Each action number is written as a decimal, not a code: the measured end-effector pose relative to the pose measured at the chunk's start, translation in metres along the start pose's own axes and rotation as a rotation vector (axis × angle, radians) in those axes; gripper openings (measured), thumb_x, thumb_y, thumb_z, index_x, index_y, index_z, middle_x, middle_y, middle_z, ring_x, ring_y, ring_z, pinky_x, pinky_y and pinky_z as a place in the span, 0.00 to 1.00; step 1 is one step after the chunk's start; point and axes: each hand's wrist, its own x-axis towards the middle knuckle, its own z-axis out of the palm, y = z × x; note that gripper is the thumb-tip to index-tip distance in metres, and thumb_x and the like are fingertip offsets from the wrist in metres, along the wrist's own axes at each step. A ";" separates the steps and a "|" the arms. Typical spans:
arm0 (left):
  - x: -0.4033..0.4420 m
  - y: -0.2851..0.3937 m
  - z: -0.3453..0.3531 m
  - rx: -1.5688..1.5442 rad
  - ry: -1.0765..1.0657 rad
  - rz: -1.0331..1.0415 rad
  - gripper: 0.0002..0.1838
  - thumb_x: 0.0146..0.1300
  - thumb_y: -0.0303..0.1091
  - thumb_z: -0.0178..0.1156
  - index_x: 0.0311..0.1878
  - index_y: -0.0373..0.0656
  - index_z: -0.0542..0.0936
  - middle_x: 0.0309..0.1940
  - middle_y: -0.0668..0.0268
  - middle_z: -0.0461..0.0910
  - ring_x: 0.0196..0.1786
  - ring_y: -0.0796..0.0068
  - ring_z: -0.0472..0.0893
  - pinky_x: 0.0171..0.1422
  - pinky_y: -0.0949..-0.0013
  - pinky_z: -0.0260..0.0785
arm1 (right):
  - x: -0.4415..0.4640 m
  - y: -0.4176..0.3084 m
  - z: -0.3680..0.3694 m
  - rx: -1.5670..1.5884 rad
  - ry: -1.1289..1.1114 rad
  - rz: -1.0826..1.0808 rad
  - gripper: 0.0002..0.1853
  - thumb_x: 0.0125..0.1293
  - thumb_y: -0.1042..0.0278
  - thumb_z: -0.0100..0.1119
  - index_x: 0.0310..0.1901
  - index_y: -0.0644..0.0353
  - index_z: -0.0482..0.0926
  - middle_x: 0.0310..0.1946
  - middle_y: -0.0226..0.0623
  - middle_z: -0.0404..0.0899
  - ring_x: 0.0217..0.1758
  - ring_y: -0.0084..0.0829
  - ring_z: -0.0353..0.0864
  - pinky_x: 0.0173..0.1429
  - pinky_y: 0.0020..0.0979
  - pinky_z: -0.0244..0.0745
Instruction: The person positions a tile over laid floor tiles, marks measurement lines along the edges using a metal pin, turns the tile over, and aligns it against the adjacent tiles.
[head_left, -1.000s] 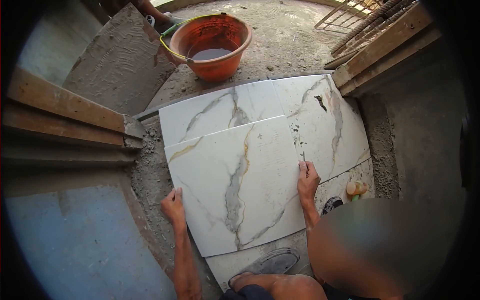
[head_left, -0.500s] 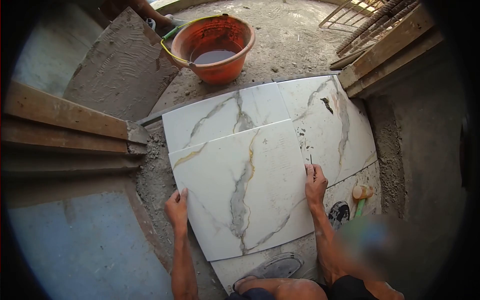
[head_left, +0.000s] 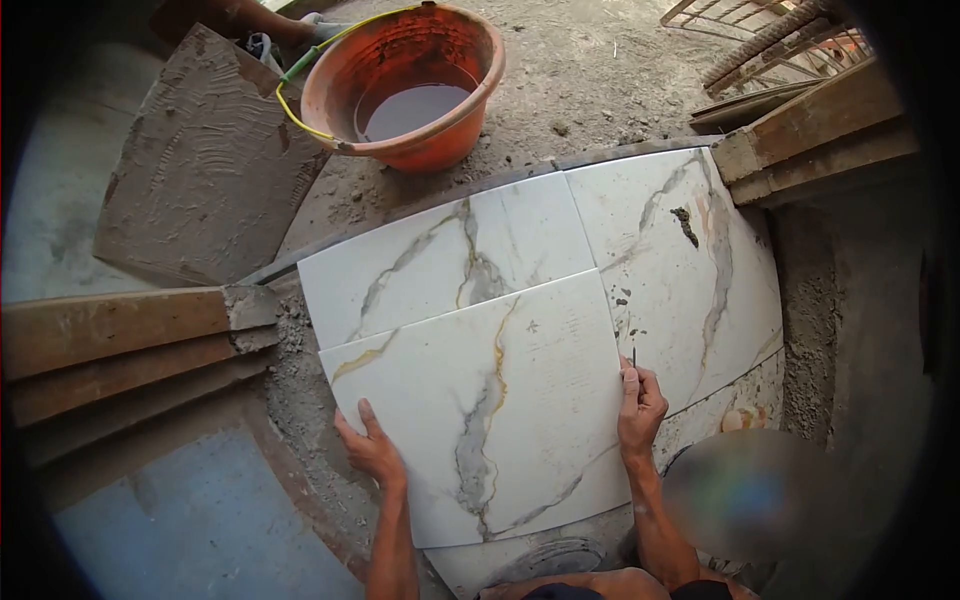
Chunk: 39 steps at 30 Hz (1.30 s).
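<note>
A white marble-patterned tile (head_left: 420,420) with grey and gold veins lies in front of me, its far edge along another white veined tile (head_left: 400,270). My left hand (head_left: 375,447) grips its left edge, thumb on the top face and fingers at the side, partly hidden. On the right edge, my right hand (head_left: 642,408) is closed, thumb up. A thin dark stick, like a pencil (head_left: 634,350), pokes up from the right fingers. Beside that hand lies a third veined tile (head_left: 665,270) with dark mortar crumbs on it.
Beyond the tiles stands an orange bucket (head_left: 480,100) of murky water. A mortar-smeared slab (head_left: 215,160) leans at the back left, near another person's leg. Wooden frame posts (head_left: 110,325) flank both sides. A mallet head (head_left: 745,418) shows at the right, partly covered by a blur.
The view has moved closer and lower over the tile. My left hand has shifted its hold, with its thumb now further over the face. The right hand keeps its place on the edge.
</note>
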 end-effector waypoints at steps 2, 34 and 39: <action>-0.001 0.002 -0.002 -0.072 -0.003 -0.011 0.25 0.64 0.50 0.52 0.52 0.36 0.71 0.42 0.50 0.78 0.42 0.53 0.78 0.45 0.58 0.69 | 0.000 0.005 -0.004 -0.007 -0.064 0.056 0.13 0.68 0.64 0.50 0.38 0.67 0.78 0.24 0.31 0.77 0.26 0.17 0.68 0.31 0.24 0.66; 0.000 0.014 -0.002 -0.151 -0.005 0.014 0.20 0.67 0.41 0.52 0.53 0.33 0.70 0.40 0.56 0.77 0.40 0.68 0.76 0.46 0.68 0.68 | 0.004 0.015 -0.013 0.292 -0.269 0.105 0.10 0.70 0.66 0.42 0.36 0.64 0.68 0.51 0.58 0.74 0.56 0.33 0.71 0.62 0.34 0.59; 0.000 0.007 -0.001 -0.105 0.002 0.004 0.20 0.67 0.41 0.52 0.53 0.33 0.70 0.39 0.55 0.78 0.39 0.67 0.77 0.45 0.66 0.69 | 0.002 0.017 -0.014 0.315 -0.270 0.120 0.09 0.71 0.68 0.40 0.36 0.63 0.69 0.52 0.53 0.74 0.58 0.34 0.69 0.64 0.34 0.58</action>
